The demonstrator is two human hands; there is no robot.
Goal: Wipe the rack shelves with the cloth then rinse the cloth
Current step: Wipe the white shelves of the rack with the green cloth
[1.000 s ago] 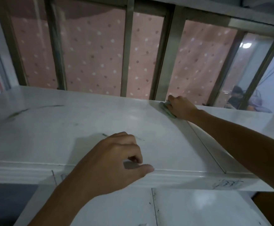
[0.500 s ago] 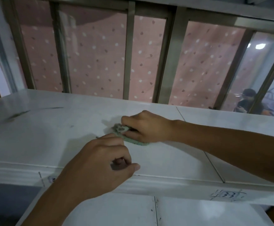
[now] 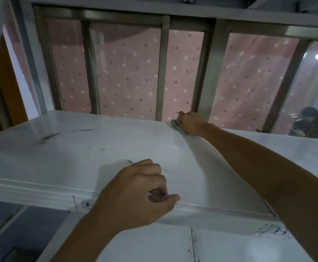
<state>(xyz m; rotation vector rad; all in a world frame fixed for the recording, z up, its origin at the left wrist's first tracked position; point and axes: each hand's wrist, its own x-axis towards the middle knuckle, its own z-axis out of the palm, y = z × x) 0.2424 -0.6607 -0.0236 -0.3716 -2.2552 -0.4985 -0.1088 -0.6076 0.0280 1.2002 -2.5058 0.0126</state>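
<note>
The white rack shelf [image 3: 78, 159] spans the view, with dark smudges on its left part. My right hand [image 3: 191, 122] reaches to the shelf's far edge and holds a small green cloth [image 3: 177, 126] pressed on the surface; most of the cloth is hidden under the hand. Near the shelf's front edge sits my left hand [image 3: 137, 193], fingers curled with the thumb along the rim, holding nothing that I can see.
A metal window frame [image 3: 162, 72] with vertical bars stands right behind the shelf, with a pink dotted curtain [image 3: 128, 76] beyond it. A lower white shelf [image 3: 154, 246] lies under the front edge. A person sits far right behind the glass [image 3: 305, 121].
My right hand has pushed the cloth from the middle of the shelf back to the far edge. My left hand has stayed at the front edge.
</note>
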